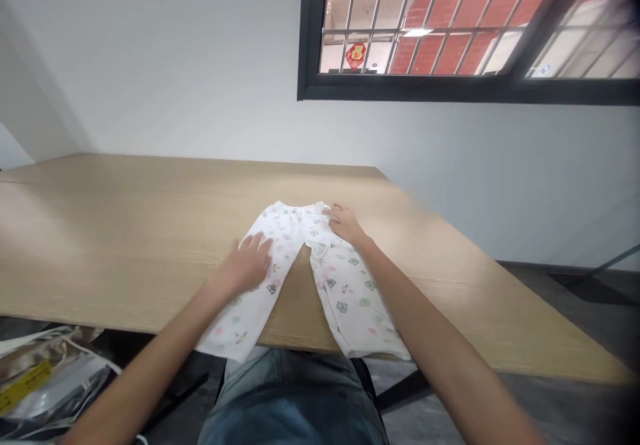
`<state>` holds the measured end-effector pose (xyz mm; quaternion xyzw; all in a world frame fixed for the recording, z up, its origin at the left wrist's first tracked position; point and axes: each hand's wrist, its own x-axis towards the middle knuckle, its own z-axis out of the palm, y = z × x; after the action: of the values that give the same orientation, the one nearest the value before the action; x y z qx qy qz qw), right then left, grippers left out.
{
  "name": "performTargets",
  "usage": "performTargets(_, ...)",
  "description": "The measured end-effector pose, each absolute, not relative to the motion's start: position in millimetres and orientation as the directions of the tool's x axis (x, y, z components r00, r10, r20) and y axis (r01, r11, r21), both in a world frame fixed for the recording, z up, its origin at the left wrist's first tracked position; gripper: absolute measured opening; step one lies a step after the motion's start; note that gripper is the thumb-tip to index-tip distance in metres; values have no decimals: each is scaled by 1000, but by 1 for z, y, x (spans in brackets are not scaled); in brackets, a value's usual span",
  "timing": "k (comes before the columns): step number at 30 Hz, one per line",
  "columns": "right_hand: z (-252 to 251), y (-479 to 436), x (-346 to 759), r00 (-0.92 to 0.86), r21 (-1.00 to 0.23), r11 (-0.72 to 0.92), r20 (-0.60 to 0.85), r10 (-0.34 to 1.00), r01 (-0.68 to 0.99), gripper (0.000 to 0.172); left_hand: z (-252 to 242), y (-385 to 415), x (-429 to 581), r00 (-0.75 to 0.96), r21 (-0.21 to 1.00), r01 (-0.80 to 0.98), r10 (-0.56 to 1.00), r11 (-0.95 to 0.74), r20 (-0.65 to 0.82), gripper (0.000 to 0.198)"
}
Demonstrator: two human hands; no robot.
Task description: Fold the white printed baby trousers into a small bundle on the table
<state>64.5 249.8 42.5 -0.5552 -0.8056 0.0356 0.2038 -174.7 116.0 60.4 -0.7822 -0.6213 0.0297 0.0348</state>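
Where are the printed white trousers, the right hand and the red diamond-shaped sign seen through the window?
Printed white trousers (pixel 299 222): head view, on the fabric below the waist.
Right hand (pixel 345 223): head view, back of the hand.
Red diamond-shaped sign (pixel 356 55): head view, its middle.

Passage available over the table (pixel 125 231), left of the left hand (pixel 247 263) and right of the right hand (pixel 344 223). Between the 2 forearms (pixel 435 345), access runs over the printed trousers (pixel 345 291). Obstructions: said 2 forearms, near side; wall (pixel 175 85) behind the far edge.
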Motion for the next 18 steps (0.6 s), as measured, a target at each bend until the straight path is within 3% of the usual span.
performTargets(2, 59, 238, 54, -388, -304, 472, 297, 872, 828, 38, 48, 71, -180, 272, -83, 959, 962, -271, -7, 43)
performTargets(6, 89, 191, 7, -624, -347, 662, 231, 747, 664, 36, 14, 15, -180, 299, 6, 951, 927, -309, 226, 45)
performTargets(9, 86, 140, -30, -881, -441, 806, 68, 467, 394, 37, -1, 6, -172, 292, 23, 947, 893, -319, 343, 46)
performTargets(10, 79, 125, -38, -939, -461, 838, 27, 343, 293, 39, -4, 6, -170, 280, 31, 949, 885, -313, 372, 44)
performTargets(12, 62, 105, -50, -975, -471, 860, -4, 221, 197, 41, -8, 7, -168, 263, 46, 948, 857, -315, 443, 41)
performTargets(15, 40, 113, -58, -962, -420, 876, 24, 271, 237, 41, -15, 8, -169, 262, 35, 940, 781, -340, 567, 42)
performTargets(18, 31, 165, -65, -917, -274, 886, 32, 397, 374, 43, -20, 6, -170, 261, 7, 940, 733, -341, 628, 44)
